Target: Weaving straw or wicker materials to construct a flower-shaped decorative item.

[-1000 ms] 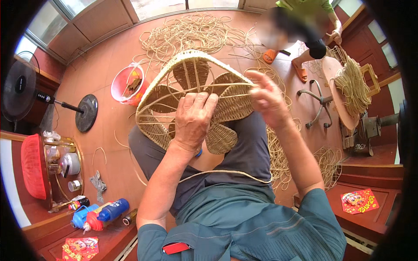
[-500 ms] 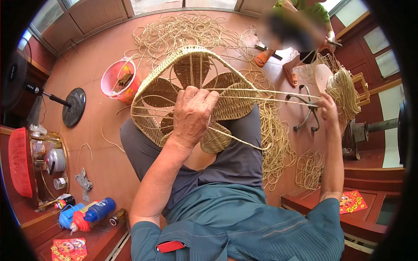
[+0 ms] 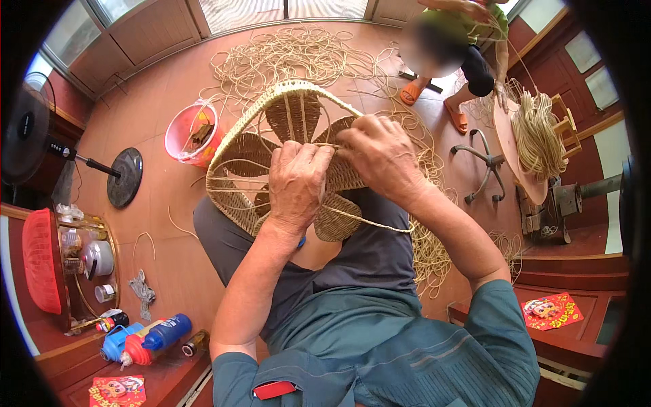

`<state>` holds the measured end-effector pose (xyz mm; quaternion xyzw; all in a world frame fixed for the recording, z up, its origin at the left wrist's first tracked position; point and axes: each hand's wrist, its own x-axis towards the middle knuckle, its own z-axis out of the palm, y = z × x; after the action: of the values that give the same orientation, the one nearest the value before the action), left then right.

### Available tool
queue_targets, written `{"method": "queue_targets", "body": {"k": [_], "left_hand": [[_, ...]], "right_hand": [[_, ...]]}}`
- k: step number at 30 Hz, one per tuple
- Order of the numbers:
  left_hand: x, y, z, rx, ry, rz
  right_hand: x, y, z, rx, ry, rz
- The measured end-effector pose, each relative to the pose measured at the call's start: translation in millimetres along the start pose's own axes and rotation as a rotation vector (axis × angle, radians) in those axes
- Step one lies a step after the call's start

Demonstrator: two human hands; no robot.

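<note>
A straw-coloured woven piece (image 3: 293, 117) with petal shapes inside a rounded wrapped frame rests on my lap. My left hand (image 3: 298, 178) lies over its middle, fingers curled and pinching cord where the petals meet. Close beside it, my right hand (image 3: 385, 154) is closed at the frame's right side, with a short bit of twisted cord (image 3: 329, 144) showing between the two hands. Its fingertips are partly hidden. Another cord end (image 3: 376, 223) runs out from under my left hand toward my right thigh. Bare cords stretch across the frame's left gap.
Loose cord (image 3: 291, 57) lies heaped on the floor ahead, with more at my right. A pink-red bucket (image 3: 196, 139) and a fan base (image 3: 125, 178) stand left. Bottles (image 3: 159, 334) lie lower left. Another person (image 3: 468, 61) sits far right near a cord bundle (image 3: 537, 136).
My right hand has come in from far right, where it held cords drawn taut, to beside my left hand. The other person's arms have shifted, one hand now down by the round board.
</note>
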<state>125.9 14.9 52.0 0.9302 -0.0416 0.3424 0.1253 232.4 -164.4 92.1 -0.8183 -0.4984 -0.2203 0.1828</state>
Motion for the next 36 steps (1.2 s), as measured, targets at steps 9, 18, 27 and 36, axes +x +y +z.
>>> {"method": "queue_targets", "body": {"k": [9,18,27,36], "left_hand": [[-3.1,4.3,2.3,0.016,0.022,0.023],[-1.8,15.4,-6.4,0.043,-0.007,-0.054],[1.4,9.2,-10.7,0.122,-0.036,0.023],[2.6,10.5,-3.6,0.055,-0.050,0.009]], "right_hand": [[-17.9,22.6,-13.1,0.108,0.090,-0.002],[-269.1,345.9,-279.3,-0.367,0.310,1.097],[-191.3,226.9,-124.7,-0.105,0.152,0.696],[-8.9,0.2,11.8,0.018,-0.014,-0.051]]}}
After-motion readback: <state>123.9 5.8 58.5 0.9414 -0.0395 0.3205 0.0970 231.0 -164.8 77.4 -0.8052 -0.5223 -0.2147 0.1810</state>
